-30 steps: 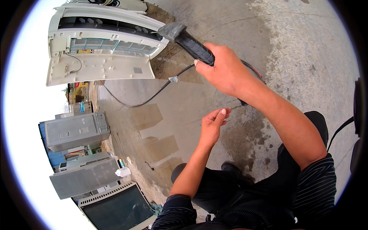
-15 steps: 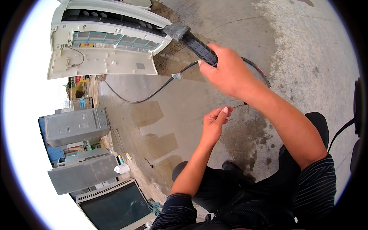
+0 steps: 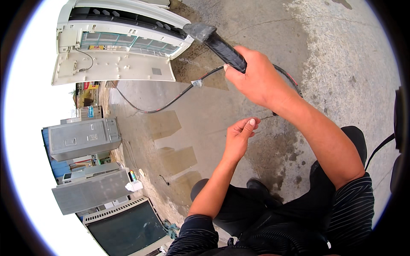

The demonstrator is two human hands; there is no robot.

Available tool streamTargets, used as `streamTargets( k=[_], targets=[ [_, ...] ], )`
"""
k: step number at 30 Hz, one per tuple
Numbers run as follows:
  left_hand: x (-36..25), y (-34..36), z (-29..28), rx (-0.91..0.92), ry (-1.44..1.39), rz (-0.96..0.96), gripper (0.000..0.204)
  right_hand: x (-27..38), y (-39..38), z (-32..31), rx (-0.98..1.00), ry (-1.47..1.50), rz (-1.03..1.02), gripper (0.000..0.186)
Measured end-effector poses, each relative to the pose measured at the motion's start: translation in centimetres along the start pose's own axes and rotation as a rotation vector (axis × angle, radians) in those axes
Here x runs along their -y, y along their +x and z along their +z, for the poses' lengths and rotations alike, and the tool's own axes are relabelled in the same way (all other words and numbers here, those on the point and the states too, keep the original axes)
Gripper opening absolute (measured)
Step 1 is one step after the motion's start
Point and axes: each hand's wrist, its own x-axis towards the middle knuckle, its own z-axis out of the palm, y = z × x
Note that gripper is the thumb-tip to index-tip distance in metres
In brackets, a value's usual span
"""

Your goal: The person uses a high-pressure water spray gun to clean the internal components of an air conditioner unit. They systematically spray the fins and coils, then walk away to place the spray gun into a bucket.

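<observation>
My right hand (image 3: pixel 256 79) is wrapped round the black ribbed grip of a spray gun (image 3: pixel 222 49). Its wide dark head points up and left, toward a white air conditioner casing (image 3: pixel 124 32) with its front flap hanging open. Behind my right wrist passes a black hose (image 3: pixel 175 99) with red marks; where it joins the gun is hidden. My left hand (image 3: pixel 240 135) hovers lower, over the floor, its fingers curled and the thumb pressed to the forefinger, with nothing visible in them.
Wet patches darken the concrete floor (image 3: pixel 205 115). Along the left stand a grey refrigerator (image 3: pixel 85 137), another grey cabinet (image 3: pixel 92 192) and an old television (image 3: pixel 126 228). A white bottle (image 3: pixel 134 186) lies beside them. My shoe (image 3: pixel 258 186) shows below my hands.
My right hand and the spray gun have shifted slightly right. The surroundings sit a little higher in view. My left hand keeps its pose.
</observation>
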Motion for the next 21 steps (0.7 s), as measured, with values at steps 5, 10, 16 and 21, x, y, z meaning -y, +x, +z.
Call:
streamTargets(
  k=[5,10,16,21],
  targets=[
    [0.17,0.11,0.27,0.006,0.004,0.009,0.038,0.10,0.02,-0.18,-0.003,-0.049,-0.007,0.026],
    [0.13,0.19,0.20,0.005,-0.005,0.008,0.038,0.45,0.00,0.05,0.030,-0.047,0.021,0.025],
    [0.60,0.20,0.32,0.018,-0.007,0.016,0.038,0.43,-0.28,0.07,0.014,-0.021,0.024,0.027],
    [0.32,0.10,0.05,0.024,-0.026,0.023,0.038,0.39,-0.16,0.11,0.017,-0.021,0.000,0.027]
  ],
)
